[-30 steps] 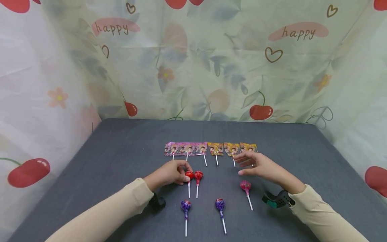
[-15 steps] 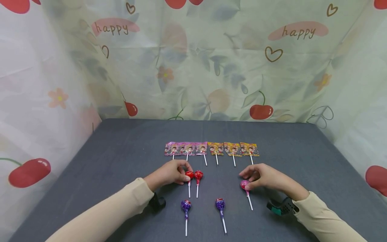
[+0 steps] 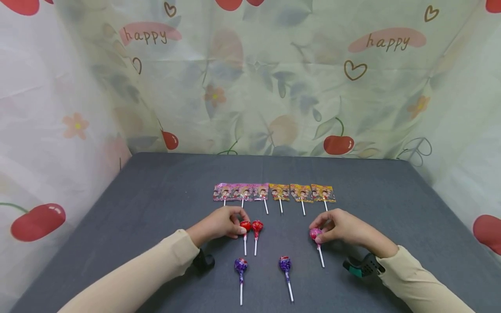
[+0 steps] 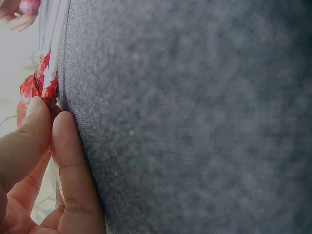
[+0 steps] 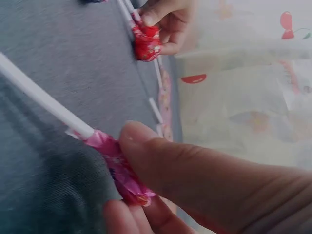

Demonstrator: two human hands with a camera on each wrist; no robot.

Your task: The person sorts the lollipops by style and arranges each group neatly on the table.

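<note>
In the head view my left hand (image 3: 220,224) pinches the head of a red-wrapped lollipop (image 3: 245,245), its white stick pointing toward me. Another red lollipop (image 3: 257,226) lies right beside it. Farther right, my right hand (image 3: 346,228) holds a pink-wrapped lollipop (image 3: 315,234) by its head between thumb and fingers. The right wrist view shows that pink wrapper (image 5: 124,175) up close, with the stick slanting to the upper left. Two purple lollipops (image 3: 241,265) lie nearer me, set apart from each other.
Behind the hands runs a row of flat-packed lollipops, pink packets (image 3: 242,192) on the left and yellow packets (image 3: 301,193) on the right. All lie on a dark grey tabletop (image 3: 172,182). A patterned curtain (image 3: 258,87) encloses the table's back and sides.
My right hand has come from the yellow packets down to the pink lollipop, gripped it and shifted it slightly left and away from me. The left hand stays on the red lollipop.
</note>
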